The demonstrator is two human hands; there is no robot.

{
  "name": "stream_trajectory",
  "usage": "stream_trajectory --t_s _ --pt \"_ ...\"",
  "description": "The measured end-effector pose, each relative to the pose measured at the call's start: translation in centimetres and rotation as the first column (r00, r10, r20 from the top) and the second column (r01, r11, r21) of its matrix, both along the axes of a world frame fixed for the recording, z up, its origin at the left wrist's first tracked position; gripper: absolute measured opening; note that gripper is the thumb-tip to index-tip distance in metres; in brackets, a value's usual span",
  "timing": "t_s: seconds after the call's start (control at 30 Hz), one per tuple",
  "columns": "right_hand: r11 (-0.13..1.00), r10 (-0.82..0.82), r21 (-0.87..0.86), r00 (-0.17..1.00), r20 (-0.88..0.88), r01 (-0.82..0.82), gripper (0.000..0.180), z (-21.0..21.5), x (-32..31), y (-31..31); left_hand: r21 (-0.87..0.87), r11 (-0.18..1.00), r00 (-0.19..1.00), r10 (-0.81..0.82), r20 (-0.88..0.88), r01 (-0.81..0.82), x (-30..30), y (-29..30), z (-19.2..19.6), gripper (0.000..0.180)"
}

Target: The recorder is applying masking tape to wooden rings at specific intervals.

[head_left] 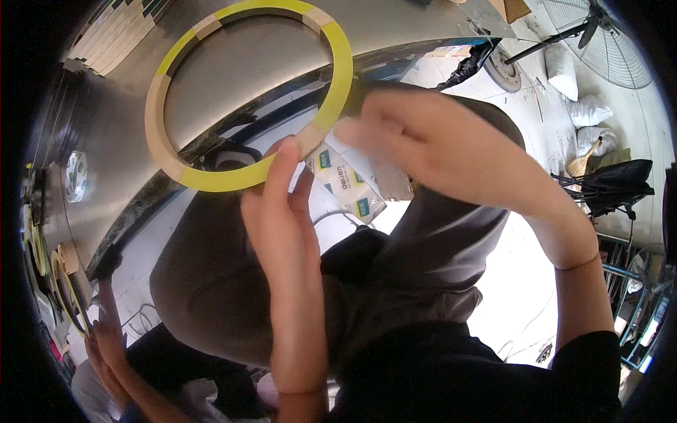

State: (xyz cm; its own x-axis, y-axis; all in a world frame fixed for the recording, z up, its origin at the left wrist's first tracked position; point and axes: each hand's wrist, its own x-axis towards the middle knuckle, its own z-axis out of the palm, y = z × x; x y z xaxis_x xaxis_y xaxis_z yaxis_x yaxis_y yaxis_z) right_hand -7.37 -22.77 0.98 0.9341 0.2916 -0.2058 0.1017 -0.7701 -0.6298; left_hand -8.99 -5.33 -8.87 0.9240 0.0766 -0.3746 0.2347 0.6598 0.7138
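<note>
A large flat ring in yellow-green and beige segments is tilted up over the metal table's near edge. My left hand grips its lower rim, thumb on the front face and fingers behind. My right hand is at the ring's lower right, beside a beige segment, with its fingers curled and smeared by motion. A pale, blurred thing shows under those fingers, too indistinct to name. Behind it, between my knees, is a white printed package with green and blue patches.
The metal table spans the top, with stacked beige strips at its far left. At lower left, a co-worker's hands hold another ring. A standing fan, white sacks and a blue rack stand right.
</note>
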Motion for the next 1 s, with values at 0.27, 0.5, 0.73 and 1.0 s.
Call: stream_trajectory --t_s 0.27,0.5,0.73,1.0 --pt "0.483 0.217 0.773 0.799 -0.561 0.412 0.035 -4.0 -2.0 2.0 0.123 0.991 0.993 -0.032 -0.112 0.046 0.0 0.3 -0.3 0.031" --pt "0.471 0.157 0.758 0.803 -0.574 0.450 0.035 -7.7 -2.2 2.9 0.167 0.985 0.999 -0.035 0.010 0.033 -0.1 -0.2 0.6 0.029" --pt "0.588 0.051 0.778 0.950 -0.308 0.221 0.034 -9.7 0.0 3.3 0.119 0.987 0.993 -0.112 0.027 0.108 0.0 0.1 0.5 0.032" --pt "0.573 0.040 0.806 0.977 -0.211 0.151 0.025 -11.0 1.2 2.8 0.243 0.970 0.999 -0.002 0.043 -0.009 -0.4 -0.6 0.7 0.027"
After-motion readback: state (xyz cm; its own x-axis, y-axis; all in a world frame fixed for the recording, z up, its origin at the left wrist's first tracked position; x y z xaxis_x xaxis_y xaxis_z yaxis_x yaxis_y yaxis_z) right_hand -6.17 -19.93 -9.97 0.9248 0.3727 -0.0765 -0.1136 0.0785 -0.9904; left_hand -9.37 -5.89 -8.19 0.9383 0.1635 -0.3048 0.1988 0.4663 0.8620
